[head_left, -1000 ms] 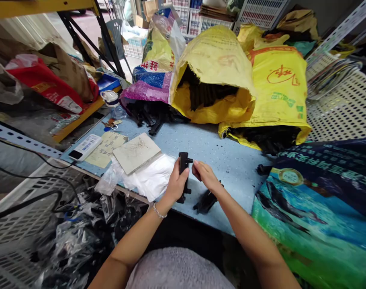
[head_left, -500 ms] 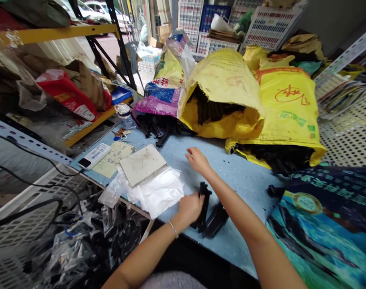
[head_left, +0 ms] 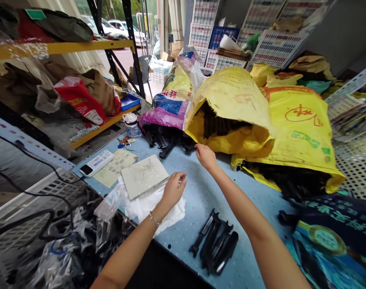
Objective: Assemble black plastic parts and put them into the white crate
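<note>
My right hand (head_left: 206,156) reaches to the mouth of the purple and yellow sack (head_left: 167,110). Its fingers are pinched at the end of a black plastic part (head_left: 189,149), one of several long dark parts spilling from that sack. Over the white plastic bags (head_left: 158,208), beside the grey board (head_left: 144,176), is my left hand (head_left: 174,188); its fingers are loosely curled and a little apart, with nothing visible in them. A small group of long black plastic parts (head_left: 215,243) lies side by side near the table's front edge, below both hands.
A yellow sack (head_left: 237,100) and another yellow sack (head_left: 303,128) hold dark parts. A phone (head_left: 86,170), a note (head_left: 115,166), keys (head_left: 124,141) and a lidded jar (head_left: 131,125) are on the table's left. A white crate (head_left: 3,228) with plastic-wrapped parts stands below left.
My left hand has let go of a black part, now lying with the group, and moved up and left. My right hand has reached the parts at the purple sack. The view has shifted.
</note>
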Tool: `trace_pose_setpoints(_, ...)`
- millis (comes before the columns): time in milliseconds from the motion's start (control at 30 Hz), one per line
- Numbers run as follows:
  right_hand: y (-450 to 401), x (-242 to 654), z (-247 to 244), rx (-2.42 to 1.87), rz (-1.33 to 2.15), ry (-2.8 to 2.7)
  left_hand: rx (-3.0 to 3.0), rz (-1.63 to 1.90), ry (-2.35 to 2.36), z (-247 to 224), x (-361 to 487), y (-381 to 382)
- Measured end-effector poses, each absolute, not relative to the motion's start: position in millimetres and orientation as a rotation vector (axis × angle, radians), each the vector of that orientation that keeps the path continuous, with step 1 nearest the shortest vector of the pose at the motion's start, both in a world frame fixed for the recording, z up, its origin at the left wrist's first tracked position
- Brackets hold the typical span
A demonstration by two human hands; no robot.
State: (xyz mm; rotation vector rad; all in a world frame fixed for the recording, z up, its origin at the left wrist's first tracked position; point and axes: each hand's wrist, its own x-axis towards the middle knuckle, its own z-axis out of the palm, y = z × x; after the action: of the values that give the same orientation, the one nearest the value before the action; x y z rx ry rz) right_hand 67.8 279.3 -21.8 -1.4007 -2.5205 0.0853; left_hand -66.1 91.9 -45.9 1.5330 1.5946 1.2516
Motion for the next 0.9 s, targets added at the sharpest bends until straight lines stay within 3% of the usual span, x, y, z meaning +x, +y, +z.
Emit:
trace_pose_setpoints(200,291.6,41.2,-37.9,-1.292,0.157,-2.614,1.388,1.206,1.408,-59.0,-35.6,83.0)
trace_pose_setpoints(467,243.3,64.9,-31.6,-1.105,0.456,-2.582,1.271,1.424,1.505,-78.0,-79.4,74.6)
trace_pose_setpoints(667,151.6,77.2,-56.8,-1.067,1.237,-1.836,1.257,1.086,1.357,-95.9,-32.4,97.9)
trace_pose_setpoints(900,147.5,130.9,-68.0,-1.284,1.195,-1.589,1.524,0.929,1.386,-82.7,-14.9,21.7)
